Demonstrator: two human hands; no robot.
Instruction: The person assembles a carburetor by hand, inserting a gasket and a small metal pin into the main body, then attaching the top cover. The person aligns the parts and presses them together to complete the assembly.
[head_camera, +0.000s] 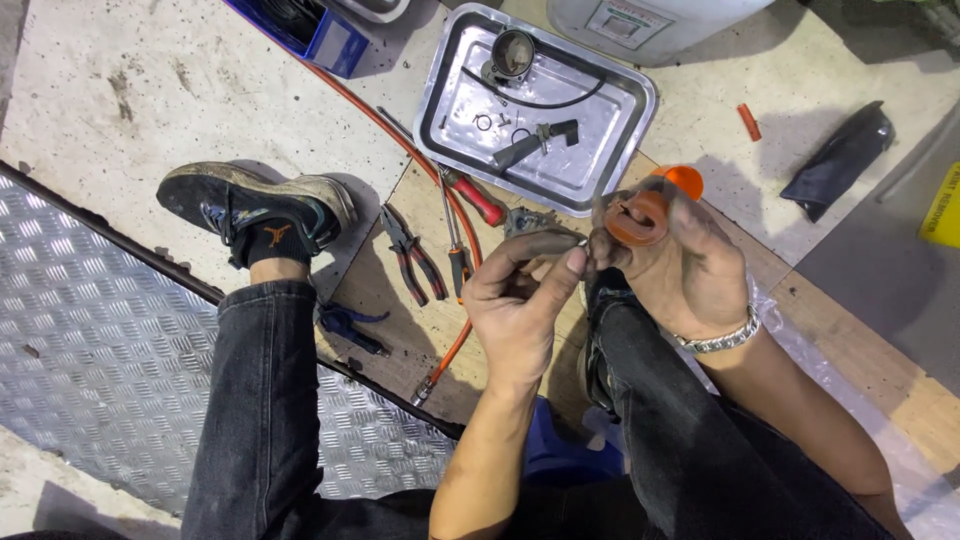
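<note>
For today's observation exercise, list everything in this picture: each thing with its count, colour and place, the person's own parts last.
Metal tray: one, silver, top centre, holding small dark parts and rings.
Hose: one, orange, running from the top left down to the floor centre.
Pliers: one, dark handles, beside the shoe.
Screwdriver: one, red handle, at the tray's lower edge.
Blue box: one, top left.
Checker plate: one, grey, left.
Orange part: one, in the right hand.
Shoe: one, dark, left.
Left hand: pinching something small.
Right hand: wears a silver bracelet.

Bare forearms, silver link bracelet (722, 338) on right wrist, dark jeans (262, 400), black sock, worn dark sneaker (255, 205)
</note>
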